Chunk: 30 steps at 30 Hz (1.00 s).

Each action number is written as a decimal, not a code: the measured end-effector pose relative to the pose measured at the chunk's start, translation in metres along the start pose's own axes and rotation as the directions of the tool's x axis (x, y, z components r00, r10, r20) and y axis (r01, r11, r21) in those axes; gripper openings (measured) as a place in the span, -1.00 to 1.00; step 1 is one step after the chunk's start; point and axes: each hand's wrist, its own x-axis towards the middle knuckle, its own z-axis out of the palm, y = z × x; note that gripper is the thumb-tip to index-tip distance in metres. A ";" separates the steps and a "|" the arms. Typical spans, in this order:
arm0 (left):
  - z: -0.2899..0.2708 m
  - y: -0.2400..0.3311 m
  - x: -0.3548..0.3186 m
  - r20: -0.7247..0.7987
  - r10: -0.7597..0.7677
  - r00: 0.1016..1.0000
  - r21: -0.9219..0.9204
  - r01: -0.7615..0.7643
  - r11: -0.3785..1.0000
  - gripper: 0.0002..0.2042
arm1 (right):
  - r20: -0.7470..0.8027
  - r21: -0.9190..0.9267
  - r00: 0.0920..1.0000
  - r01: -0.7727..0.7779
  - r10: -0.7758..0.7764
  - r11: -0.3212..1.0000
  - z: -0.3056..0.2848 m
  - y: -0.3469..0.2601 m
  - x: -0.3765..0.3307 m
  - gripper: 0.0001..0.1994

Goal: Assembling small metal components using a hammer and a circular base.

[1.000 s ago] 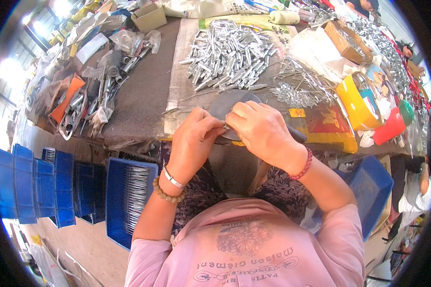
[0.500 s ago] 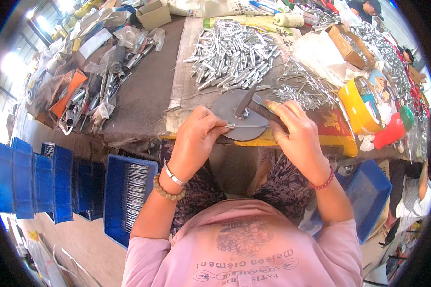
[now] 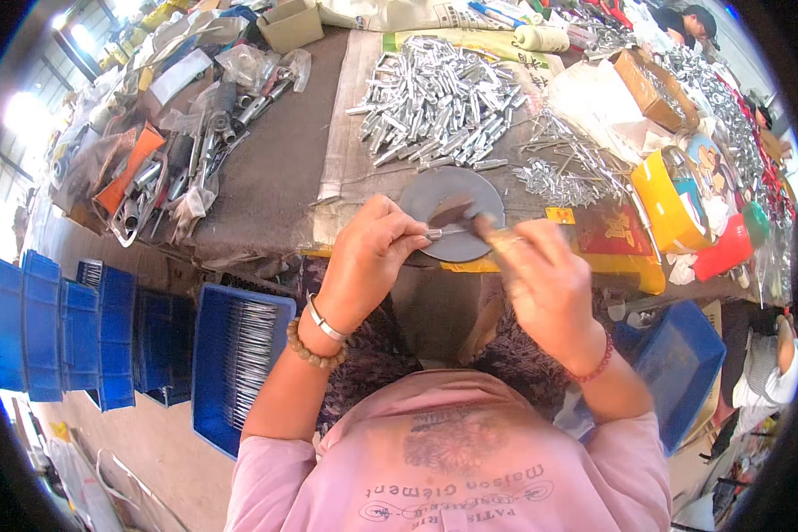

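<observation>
The left hand (image 3: 368,257) is closed around a thin, shiny metal pin (image 3: 443,233), pinching it so its tip points right. The right hand (image 3: 541,279), blurred, has its fingers curled at the pin's end; what it grips I cannot tell. Just beyond both hands lies a round grey disc (image 3: 452,217), past it a heap of silvery parts (image 3: 434,97).

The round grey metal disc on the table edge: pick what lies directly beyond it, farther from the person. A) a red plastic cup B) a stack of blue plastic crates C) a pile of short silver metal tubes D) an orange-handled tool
C: beyond the round grey metal disc lies the pile of short silver metal tubes on the pale cloth; the crates stand on the floor to the left.
</observation>
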 end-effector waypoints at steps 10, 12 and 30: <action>-0.003 -0.001 0.004 0.016 -0.027 1.000 -0.021 0.027 0.999 -0.85 | 0.022 0.049 0.998 -0.063 0.062 0.997 0.004 -0.003 0.001 -0.49; -0.006 0.002 0.002 0.046 -0.045 0.998 -0.021 0.046 0.999 -0.85 | -0.048 0.085 0.997 -0.057 0.061 0.995 -0.004 -0.003 0.007 -0.49; -0.013 -0.004 0.010 0.156 -0.124 0.980 -0.146 0.147 0.978 -0.86 | -0.215 0.001 0.977 0.007 -0.006 1.000 -0.019 -0.013 0.014 -0.44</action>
